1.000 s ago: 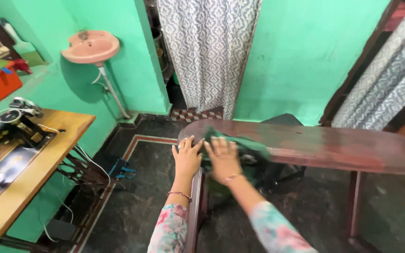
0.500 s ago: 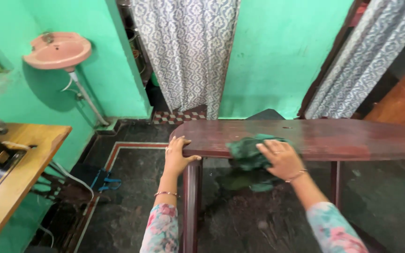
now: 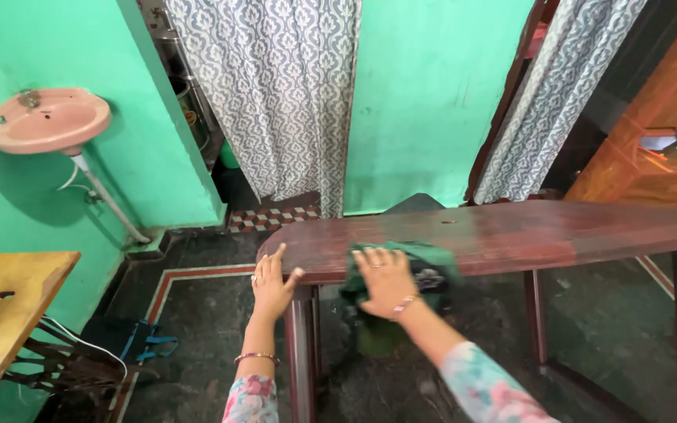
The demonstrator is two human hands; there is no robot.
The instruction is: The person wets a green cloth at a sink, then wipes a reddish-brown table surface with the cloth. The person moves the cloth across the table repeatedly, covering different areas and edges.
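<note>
Green walls all round you, a patterned curtain [image 3: 276, 94] hanging in the doorway ahead and a pink washbasin [image 3: 45, 121] fixed to the wall on your left. Right in front of you stands the dark reddish wooden bench [image 3: 526, 231], its long axis running from your left out to the right edge of view.

Your left hand [image 3: 270, 283] is at the bench's near left corner, fingers spread flat on top and thumb hooked against the edge, just above the leg: open and braced, gripping nothing. Your right hand [image 3: 385, 280] is open too, palm down and fingers fanned, pressed onto the dark green cloth [image 3: 421, 270]. That cloth sits bunched on the near long edge, just right of the left corner, with part of it spilling over the front and hanging down below the top.

So the cloth is directly under your right hand, and your left is near but not touching it. Nearly all the bench top stretches off to your right, along its length, on the right hand's side.

Down at lower left, the corner of a pale wooden sewing table [image 3: 5, 313] pokes in.
</note>
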